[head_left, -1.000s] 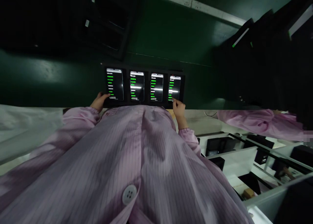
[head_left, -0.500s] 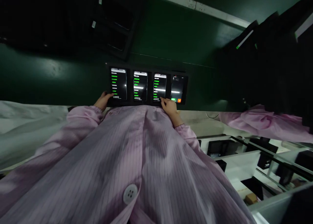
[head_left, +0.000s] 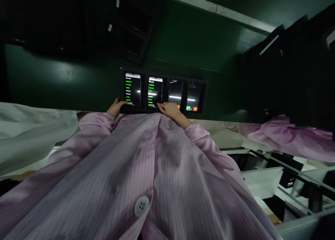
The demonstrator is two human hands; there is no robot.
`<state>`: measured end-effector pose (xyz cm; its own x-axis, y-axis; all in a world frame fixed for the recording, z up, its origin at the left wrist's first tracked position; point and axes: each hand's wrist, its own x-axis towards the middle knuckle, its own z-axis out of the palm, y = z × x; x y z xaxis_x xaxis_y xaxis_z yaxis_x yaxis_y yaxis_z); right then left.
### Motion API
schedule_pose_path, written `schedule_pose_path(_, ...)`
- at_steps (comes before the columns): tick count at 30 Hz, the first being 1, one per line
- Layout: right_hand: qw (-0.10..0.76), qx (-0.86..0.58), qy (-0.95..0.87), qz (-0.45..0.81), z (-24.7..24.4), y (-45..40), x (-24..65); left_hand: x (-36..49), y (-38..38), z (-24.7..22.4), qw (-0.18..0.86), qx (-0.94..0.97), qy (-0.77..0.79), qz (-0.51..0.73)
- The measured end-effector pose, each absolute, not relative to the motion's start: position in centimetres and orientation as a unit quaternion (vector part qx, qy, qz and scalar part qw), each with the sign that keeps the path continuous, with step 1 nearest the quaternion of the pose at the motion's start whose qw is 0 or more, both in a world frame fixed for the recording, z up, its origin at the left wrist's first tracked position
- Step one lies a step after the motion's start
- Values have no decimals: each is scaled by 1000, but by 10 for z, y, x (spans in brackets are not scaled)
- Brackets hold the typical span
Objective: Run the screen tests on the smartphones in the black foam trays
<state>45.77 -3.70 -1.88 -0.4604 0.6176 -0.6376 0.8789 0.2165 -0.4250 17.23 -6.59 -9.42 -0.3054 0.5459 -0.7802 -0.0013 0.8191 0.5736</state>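
Several phones lie in a row in a black tray [head_left: 144, 80] on the green table. The leftmost phone [head_left: 133, 89] and the second phone [head_left: 155, 88] show green and white text lines. Dark screens with orange patches fill the third phone [head_left: 175, 90] and the fourth phone [head_left: 194, 93], the latter also with a green patch. My left hand [head_left: 115, 107] is at the leftmost phone's lower left corner, thumb or finger near its screen. My right hand [head_left: 170, 110] reaches a finger to the bottom of the second phone, its other fingers loosely bent, covering part of the third. Neither holds anything.
A larger dark tray with phones [head_left: 133, 41] stands beyond on the left. Dark equipment [head_left: 290, 69] is at the right, with pink fabric [head_left: 282, 137] below it. White partitioned shelving [head_left: 267, 180] shows at the lower right. The green table [head_left: 193, 41] stretches behind the row.
My right hand has moved left from the third phone to the second. The third phone's text list has given way to a dark screen with an orange patch. The view has shifted slightly.
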Motion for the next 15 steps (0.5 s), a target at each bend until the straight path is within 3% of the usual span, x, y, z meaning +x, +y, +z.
schedule_pose_path(15, -67, 633, 655, -408, -45, -74, 513, 175, -51, -78, 540, 218, 801, 137)
